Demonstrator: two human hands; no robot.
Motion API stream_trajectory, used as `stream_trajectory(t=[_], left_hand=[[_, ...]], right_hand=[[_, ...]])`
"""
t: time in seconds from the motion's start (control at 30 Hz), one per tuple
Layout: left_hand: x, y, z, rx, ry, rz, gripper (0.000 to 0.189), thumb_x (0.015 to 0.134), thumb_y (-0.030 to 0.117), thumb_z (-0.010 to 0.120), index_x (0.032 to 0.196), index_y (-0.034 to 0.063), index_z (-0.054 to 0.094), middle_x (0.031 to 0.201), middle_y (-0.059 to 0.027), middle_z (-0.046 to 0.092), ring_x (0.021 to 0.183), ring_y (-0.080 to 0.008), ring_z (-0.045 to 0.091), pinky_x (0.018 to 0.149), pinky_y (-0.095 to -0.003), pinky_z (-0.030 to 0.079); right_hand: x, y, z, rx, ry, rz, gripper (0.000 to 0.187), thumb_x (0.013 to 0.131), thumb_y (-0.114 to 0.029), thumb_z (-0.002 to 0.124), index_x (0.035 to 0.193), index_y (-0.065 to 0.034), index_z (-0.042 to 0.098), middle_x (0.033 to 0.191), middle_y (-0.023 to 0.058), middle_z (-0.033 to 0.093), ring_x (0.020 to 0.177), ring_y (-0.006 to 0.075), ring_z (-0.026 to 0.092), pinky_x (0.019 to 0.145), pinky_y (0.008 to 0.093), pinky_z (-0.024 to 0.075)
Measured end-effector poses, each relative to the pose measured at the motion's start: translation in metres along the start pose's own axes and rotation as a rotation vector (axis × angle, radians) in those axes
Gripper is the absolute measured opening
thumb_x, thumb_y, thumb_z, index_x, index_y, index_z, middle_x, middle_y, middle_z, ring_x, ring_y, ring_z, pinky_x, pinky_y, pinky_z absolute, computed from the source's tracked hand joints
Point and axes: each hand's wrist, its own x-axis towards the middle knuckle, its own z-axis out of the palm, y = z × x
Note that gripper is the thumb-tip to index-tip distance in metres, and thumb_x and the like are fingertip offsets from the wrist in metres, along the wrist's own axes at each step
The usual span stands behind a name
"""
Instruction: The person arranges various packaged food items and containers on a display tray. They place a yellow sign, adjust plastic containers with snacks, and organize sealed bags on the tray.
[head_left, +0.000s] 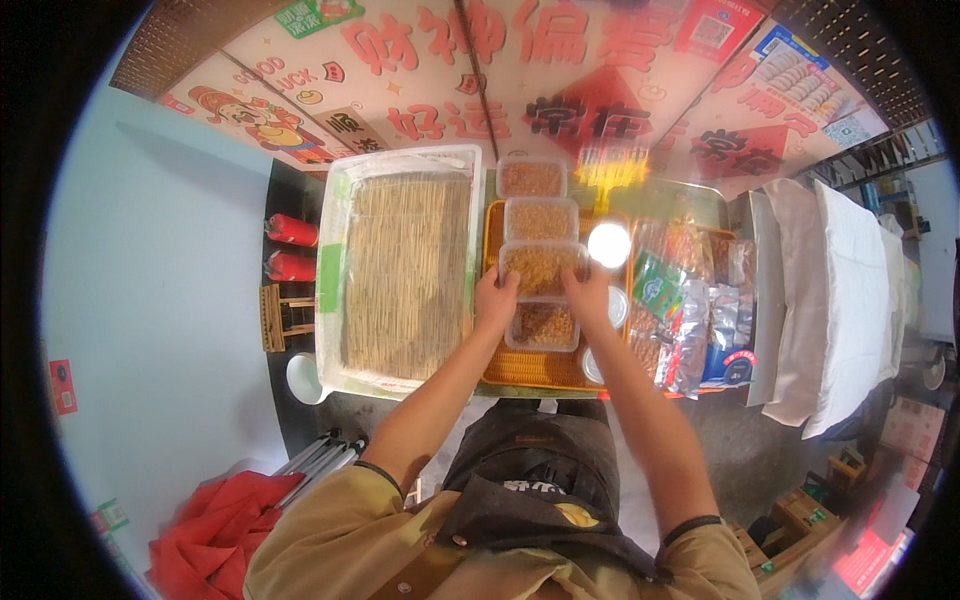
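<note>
Between my left hand (496, 298) and my right hand (588, 294) is a clear plastic tub (543, 271) of golden-brown crumbly food, gripped by its two sides. Nearest to me, a second tub (543, 325) holds darker brown bits, and its far edge meets or lies under the gripped one. Beyond my hands a tub of tan bits (540, 219) and a tub of reddish-brown bits (531, 178) continue the row. An orange woven tray (525, 370) lies beneath part of this row. Right of my right wrist is a round container with a pale lid (617, 307).
A white plastic crate (325, 225) with a bamboo slat mat (409, 277) stands at left. Bright yellow prongs (611, 171) and a glaring white round top (609, 245) are at the back. Packaged food bags (682, 330) crowd the right, beside white padded covers (851, 300).
</note>
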Motion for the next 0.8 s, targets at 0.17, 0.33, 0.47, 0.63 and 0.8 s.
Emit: stream_trajectory(t=[0.17, 0.33, 0.47, 0.63, 0.8], left_hand=[[-0.041, -0.017, -0.019, 0.024, -0.023, 0.186, 0.039, 0.1, 0.024, 0.066, 0.13, -0.0019, 0.065, 0.115, -0.0171, 0.073, 0.105, -0.0297, 0.069, 0.09, -0.0411, 0.052], [-0.065, -0.068, -0.021, 0.172, -0.039, 0.113, 0.037, 0.097, 0.026, 0.067, 0.124, 0.0019, 0.069, 0.108, -0.021, 0.071, 0.1, -0.0379, 0.068, 0.089, -0.0453, 0.052], [-0.061, -0.096, -0.014, 0.283, -0.004, 0.135, 0.039, 0.097, 0.028, 0.066, 0.126, 0.0019, 0.069, 0.122, -0.023, 0.068, 0.113, -0.0408, 0.065, 0.097, -0.0488, 0.05], [-0.063, -0.088, -0.013, 0.311, 0.085, 0.286, 0.041, 0.097, 0.028, 0.065, 0.127, 0.0, 0.067, 0.127, -0.0247, 0.065, 0.118, -0.043, 0.062, 0.1, -0.0499, 0.048], [-0.043, -0.023, -0.011, 0.217, 0.049, 0.222, 0.042, 0.1, 0.027, 0.062, 0.132, 0.0001, 0.066, 0.133, -0.0252, 0.063, 0.122, -0.0421, 0.06, 0.105, -0.0484, 0.047]], right_hand=[[-0.067, -0.008, -0.026, 0.097, 0.013, -0.06, 0.054, 0.091, -0.022, 0.075, 0.134, 0.0052, 0.056, 0.125, 0.0253, 0.057, 0.115, 0.0411, 0.059, 0.1, 0.0473, 0.0483], [-0.109, 0.028, -0.01, 0.068, -0.061, 0.053, 0.055, 0.09, -0.021, 0.076, 0.133, 0.0055, 0.056, 0.124, 0.0264, 0.058, 0.117, 0.043, 0.058, 0.102, 0.0485, 0.0471], [-0.117, 0.04, -0.003, -0.035, -0.071, 0.018, 0.059, 0.086, -0.019, 0.076, 0.133, 0.0081, 0.052, 0.126, 0.0304, 0.054, 0.122, 0.0481, 0.052, 0.106, 0.0515, 0.0437], [-0.114, 0.022, -0.011, -0.114, -0.034, 0.023, 0.059, 0.086, -0.02, 0.075, 0.132, 0.0087, 0.051, 0.124, 0.031, 0.052, 0.121, 0.0492, 0.05, 0.106, 0.0523, 0.0428], [-0.072, 0.002, -0.014, -0.094, -0.041, -0.04, 0.058, 0.089, -0.023, 0.072, 0.132, 0.0096, 0.051, 0.121, 0.0302, 0.053, 0.114, 0.0486, 0.055, 0.101, 0.0529, 0.0464]])
